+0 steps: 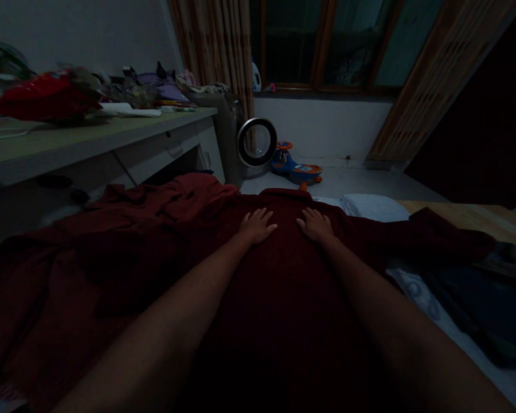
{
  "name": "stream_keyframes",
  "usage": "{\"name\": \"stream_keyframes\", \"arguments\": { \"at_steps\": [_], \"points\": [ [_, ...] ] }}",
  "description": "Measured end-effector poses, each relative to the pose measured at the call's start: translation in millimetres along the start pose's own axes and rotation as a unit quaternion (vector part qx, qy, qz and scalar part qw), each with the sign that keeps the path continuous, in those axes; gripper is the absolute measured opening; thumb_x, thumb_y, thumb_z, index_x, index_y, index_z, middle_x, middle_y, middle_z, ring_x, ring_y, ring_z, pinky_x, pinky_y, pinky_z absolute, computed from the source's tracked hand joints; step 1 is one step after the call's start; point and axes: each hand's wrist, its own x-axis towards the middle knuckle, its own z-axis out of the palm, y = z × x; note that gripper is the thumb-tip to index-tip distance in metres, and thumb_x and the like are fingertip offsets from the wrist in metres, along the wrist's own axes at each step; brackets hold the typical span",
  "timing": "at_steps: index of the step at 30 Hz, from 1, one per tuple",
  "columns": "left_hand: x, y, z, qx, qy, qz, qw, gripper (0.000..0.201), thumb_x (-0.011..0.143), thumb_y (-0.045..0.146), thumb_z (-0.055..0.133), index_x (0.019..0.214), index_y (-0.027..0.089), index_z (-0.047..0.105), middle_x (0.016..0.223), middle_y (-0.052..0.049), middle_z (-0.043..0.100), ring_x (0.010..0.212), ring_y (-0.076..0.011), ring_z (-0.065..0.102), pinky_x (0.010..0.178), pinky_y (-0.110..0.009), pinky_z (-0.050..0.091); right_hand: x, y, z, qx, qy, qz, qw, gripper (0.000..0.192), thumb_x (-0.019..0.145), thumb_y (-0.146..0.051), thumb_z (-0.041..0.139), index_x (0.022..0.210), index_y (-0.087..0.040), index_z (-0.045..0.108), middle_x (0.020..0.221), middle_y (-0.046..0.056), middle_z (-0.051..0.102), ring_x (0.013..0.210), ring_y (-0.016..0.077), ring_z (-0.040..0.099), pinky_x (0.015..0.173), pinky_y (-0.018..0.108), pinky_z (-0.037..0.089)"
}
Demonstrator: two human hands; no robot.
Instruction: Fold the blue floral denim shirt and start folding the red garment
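Note:
A dark red long-sleeved garment (284,275), with a collar at its far end, lies spread out in front of me. My left hand (257,225) rests flat on its upper left part, fingers stretched out. On the upper right part lies my right hand (316,225), also flat with its fingers apart. One sleeve (434,235) reaches out to the right. The lower part of the garment is very dark, so its hem cannot be made out. Left of it is a heap of lighter red cloth (172,201).
Folded dark blue clothing (485,304) lies at right on a white patterned cloth (417,287). A cluttered desk (155,129) runs along the left. Beyond stand a washing machine with its round door (258,143) open and a blue-orange ride-on toy (296,167) on the floor.

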Motion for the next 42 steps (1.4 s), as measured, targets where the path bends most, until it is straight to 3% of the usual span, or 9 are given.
{"name": "stream_keyframes", "arguments": {
  "at_steps": [6,9,12,14,19,28,33,38,42],
  "points": [
    [-12,-50,-9.3,0.02,-0.019,-0.041,0.999,0.068,0.096,0.06,0.019,0.151,0.021,0.027,0.159,-0.008,0.022,0.146,-0.0251,0.018,0.116,-0.047,0.017,-2,58,-8,-0.037,-0.002,0.069,0.997,0.061,0.097,-0.054,0.025,0.141,-0.015,0.041,0.153,0.014,0.033,0.139,0.0292,0.03,0.111,0.046,0.025],
    [-21,-56,-15.0,0.044,0.017,-0.047,0.998,0.058,0.098,0.048,0.027,0.145,0.017,0.038,0.155,-0.011,0.032,0.144,-0.0253,0.026,0.116,-0.043,0.02,-12,73,-17,-0.042,0.014,0.099,0.994,0.059,0.096,-0.051,0.029,0.136,-0.012,0.047,0.149,0.018,0.038,0.136,0.0315,0.035,0.108,0.048,0.029],
    [-36,-34,-15.4,0.057,0.08,-0.055,0.994,0.047,0.096,0.034,0.035,0.137,0.016,0.048,0.152,-0.013,0.037,0.142,-0.0272,0.03,0.115,-0.045,0.02,-31,57,-22,-0.054,0.057,0.102,0.992,0.059,0.095,-0.047,0.034,0.139,-0.01,0.044,0.152,0.019,0.034,0.141,0.0356,0.026,0.111,0.056,0.022],
    [-54,-9,-11.9,0.044,0.098,-0.026,0.994,0.045,0.096,0.033,0.037,0.137,0.019,0.048,0.154,-0.01,0.035,0.143,-0.0264,0.027,0.116,-0.044,0.02,-50,30,-22,-0.043,0.083,0.024,0.995,0.059,0.095,-0.045,0.035,0.145,-0.014,0.037,0.157,0.014,0.026,0.145,0.0326,0.017,0.113,0.057,0.014],
    [-106,20,2.0,-0.009,0.042,0.061,0.997,0.057,0.096,0.053,0.034,0.145,0.026,0.039,0.157,-0.005,0.029,0.145,-0.0257,0.024,0.115,-0.046,0.021,-106,-21,-11,0.039,-0.002,-0.161,0.986,0.064,0.096,-0.056,0.03,0.149,-0.021,0.032,0.158,0.009,0.024,0.145,0.0253,0.02,0.115,0.048,0.02],
    [-138,-71,-10.3,0.04,-0.003,-0.069,0.997,0.064,0.096,0.054,0.028,0.149,0.018,0.033,0.159,-0.012,0.023,0.144,-0.0254,0.026,0.115,-0.041,0.021,-130,76,-25,-0.03,-0.02,-0.012,0.999,0.062,0.097,-0.048,0.033,0.146,-0.01,0.037,0.155,0.016,0.03,0.143,0.0284,0.026,0.114,0.043,0.025],
    [-152,-26,-20.3,0.07,0.002,-0.138,0.988,0.055,0.096,0.045,0.034,0.144,0.019,0.042,0.156,-0.014,0.029,0.143,-0.0322,0.025,0.112,-0.05,0.024,-174,47,-34,-0.048,0.005,-0.002,0.999,0.064,0.095,-0.049,0.037,0.146,-0.01,0.037,0.156,0.016,0.028,0.144,0.033,0.02,0.114,0.051,0.023],
    [-203,38,-4.6,0.018,0.019,0.004,1.0,0.061,0.092,0.059,0.036,0.145,0.029,0.041,0.158,-0.006,0.026,0.143,-0.0363,0.023,0.112,-0.053,0.024,-226,10,-27,0.014,-0.021,-0.121,0.992,0.058,0.097,-0.05,0.032,0.148,-0.022,0.036,0.157,0.008,0.027,0.145,0.0263,0.022,0.115,0.049,0.024],
    [-238,29,-1.9,0.004,0.01,0.049,0.999,0.06,0.094,0.058,0.034,0.147,0.032,0.035,0.157,-0.002,0.029,0.145,-0.0287,0.022,0.115,-0.05,0.02,-237,41,-33,0.004,-0.03,-0.088,0.996,0.056,0.098,-0.046,0.031,0.146,-0.019,0.039,0.155,0.01,0.031,0.143,0.0278,0.027,0.113,0.049,0.027]
  ]
}}
